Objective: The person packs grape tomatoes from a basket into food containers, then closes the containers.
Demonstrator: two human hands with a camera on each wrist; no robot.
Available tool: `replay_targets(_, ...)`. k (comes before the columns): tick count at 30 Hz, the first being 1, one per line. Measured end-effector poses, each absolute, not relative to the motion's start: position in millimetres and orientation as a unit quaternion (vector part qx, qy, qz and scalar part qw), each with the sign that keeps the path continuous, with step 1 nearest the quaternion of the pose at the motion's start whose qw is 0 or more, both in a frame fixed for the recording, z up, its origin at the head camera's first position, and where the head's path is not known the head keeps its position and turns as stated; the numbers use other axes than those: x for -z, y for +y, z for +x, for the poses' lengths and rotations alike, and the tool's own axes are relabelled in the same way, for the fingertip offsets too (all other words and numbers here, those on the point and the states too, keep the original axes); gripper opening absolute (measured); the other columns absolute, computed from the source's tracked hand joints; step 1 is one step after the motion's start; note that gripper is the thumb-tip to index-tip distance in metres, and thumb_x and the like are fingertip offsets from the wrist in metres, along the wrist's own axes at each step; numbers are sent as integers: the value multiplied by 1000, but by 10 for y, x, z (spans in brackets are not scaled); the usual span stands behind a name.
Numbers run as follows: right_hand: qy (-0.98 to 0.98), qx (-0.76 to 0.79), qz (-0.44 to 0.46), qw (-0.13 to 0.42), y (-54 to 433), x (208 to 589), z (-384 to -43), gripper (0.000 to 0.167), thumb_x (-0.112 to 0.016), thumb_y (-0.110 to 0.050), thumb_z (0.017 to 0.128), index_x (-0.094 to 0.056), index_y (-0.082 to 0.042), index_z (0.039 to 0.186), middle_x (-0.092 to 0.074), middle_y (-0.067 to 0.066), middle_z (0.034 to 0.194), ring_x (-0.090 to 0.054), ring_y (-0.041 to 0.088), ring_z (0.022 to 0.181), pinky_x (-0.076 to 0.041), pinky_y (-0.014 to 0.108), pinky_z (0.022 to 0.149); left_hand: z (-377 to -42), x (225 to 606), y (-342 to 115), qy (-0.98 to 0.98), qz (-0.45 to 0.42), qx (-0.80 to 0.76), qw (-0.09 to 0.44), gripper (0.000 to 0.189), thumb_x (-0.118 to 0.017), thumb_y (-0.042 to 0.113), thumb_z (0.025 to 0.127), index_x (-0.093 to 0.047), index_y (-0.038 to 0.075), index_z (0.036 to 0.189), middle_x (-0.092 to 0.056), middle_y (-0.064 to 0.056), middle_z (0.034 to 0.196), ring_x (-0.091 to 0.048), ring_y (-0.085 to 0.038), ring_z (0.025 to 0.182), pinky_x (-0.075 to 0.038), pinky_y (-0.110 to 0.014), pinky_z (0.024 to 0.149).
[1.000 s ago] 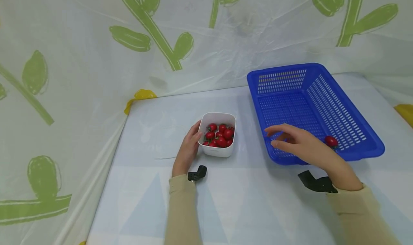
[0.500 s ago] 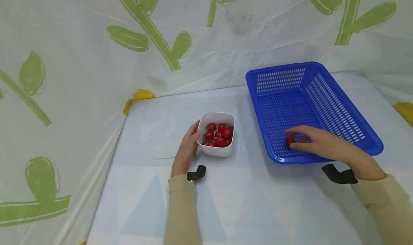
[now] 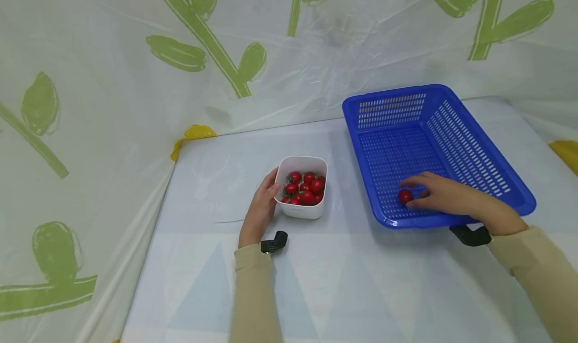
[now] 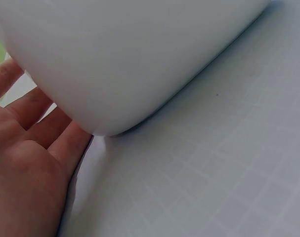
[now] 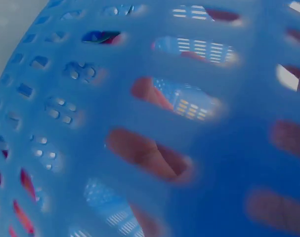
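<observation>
My left hand (image 3: pixel 260 207) holds a small white square container (image 3: pixel 301 211) at its left side, thumb at the rim. Several cherry tomatoes (image 3: pixel 308 197) with green stems lie inside it. In the left wrist view, the fingers (image 4: pixel 33 106) rest along the container's smooth outer wall (image 4: pixel 125 59). My right hand (image 3: pixel 444 195) reaches into a blue plastic basket (image 3: pixel 393 155), with thumb and fingers curled about a single cherry tomato (image 3: pixel 405 196) near the front left corner. Through the slotted basket wall (image 5: pixel 229 143), the right wrist view shows parts of fingers and bits of red.
The table (image 3: pixel 217 288) has a pale cover with light blue triangles. A white curtain (image 3: pixel 117 82) with green leaf prints hangs behind and at the left. Yellow patches (image 3: pixel 198 131) show at the table's back left corner.
My right hand has moved right and deeper into the basket, onto the cherry tomato at front left. A tomato seen earlier farther right is out of sight. The left hand has stayed on the container.
</observation>
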State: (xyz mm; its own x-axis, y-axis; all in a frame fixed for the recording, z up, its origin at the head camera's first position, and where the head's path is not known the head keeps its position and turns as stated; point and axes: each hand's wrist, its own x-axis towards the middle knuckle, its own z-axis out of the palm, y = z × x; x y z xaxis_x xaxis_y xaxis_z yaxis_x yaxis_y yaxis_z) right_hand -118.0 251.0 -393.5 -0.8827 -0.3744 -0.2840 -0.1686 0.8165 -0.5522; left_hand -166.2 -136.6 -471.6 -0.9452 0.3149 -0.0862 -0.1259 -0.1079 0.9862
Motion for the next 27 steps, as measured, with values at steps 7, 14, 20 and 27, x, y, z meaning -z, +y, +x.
replay_targets(7,938,222,-141,227,2490,3949,-1218,52,-65,-30,80,-52,-2,122,-52,18,112,-49,31,99,-42,50,81,-1686,4763,-1375,646,73,-745,149,43,-45,30,93,-37,27,136,-32,7,139,-27,-11,128,-20,-38,105)
replay_targets(14,929,209,-165,256,2478,3978,-1246,43,-65,-24,80,-56,-3,116,-55,7,100,-49,22,87,-44,41,76,-1647,4665,-1375,656,70,-736,151,44,-43,29,94,-35,26,137,-31,7,140,-27,-11,128,-21,-38,105)
replay_targets(20,922,212,-185,267,2468,3995,-1273,36,-68,-18,77,-59,-4,109,-55,1,89,-48,18,79,-43,33,68,-1680,4738,-1380,653,61,-739,154,42,-43,29,94,-36,28,136,-31,7,140,-26,-13,129,-19,-41,105)
replay_targets(27,931,215,-171,242,2456,3974,-1260,30,-69,-12,76,-60,-6,104,-56,0,85,-50,17,77,-44,33,68,-1740,4885,-1384,646,53,-747,151,41,-47,33,92,-40,32,132,-34,11,137,-28,-10,127,-19,-40,105)
